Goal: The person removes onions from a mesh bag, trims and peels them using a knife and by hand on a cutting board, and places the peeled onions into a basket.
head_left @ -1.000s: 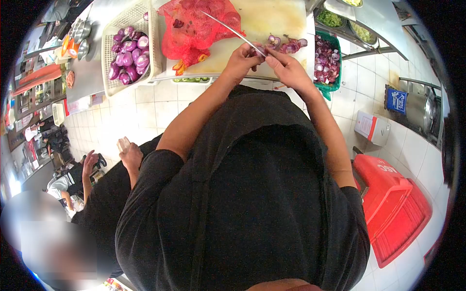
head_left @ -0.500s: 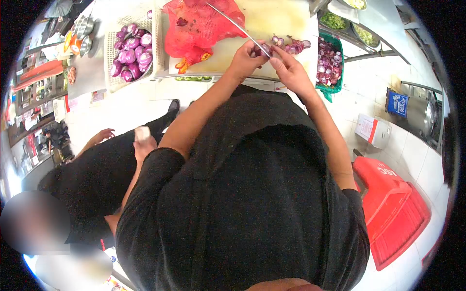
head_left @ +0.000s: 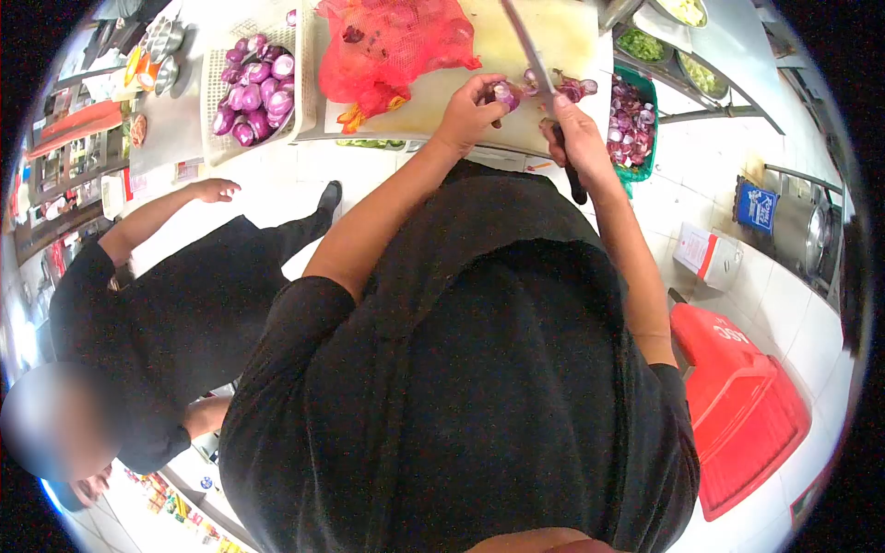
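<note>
My left hand [head_left: 472, 115] is closed around a red onion [head_left: 503, 94] above the front of the cutting board [head_left: 424, 120]. In my right hand [head_left: 579, 136] is a knife [head_left: 532, 46], its dark handle in my fist and its blade pointing away over the board. Blade and held onion are apart. Onion trimmings [head_left: 576, 89] lie on the board just beyond the knife. A red mesh bag [head_left: 396, 51] is spread on the board left of my hands, with bits of dry skin on it.
At left a white basket [head_left: 214, 120] holds several peeled red onions [head_left: 258, 88]. A green basket [head_left: 653, 129] of onion skins stands at right. Metal containers of chopped greens [head_left: 638, 43] sit at upper right. A red bin [head_left: 747, 396] is on the floor; another person [head_left: 184, 295] stands at left.
The knife has swung away from the onion and my right hand now grips its handle to the right. My left hand keeps the onion. The person at left has shifted position.
</note>
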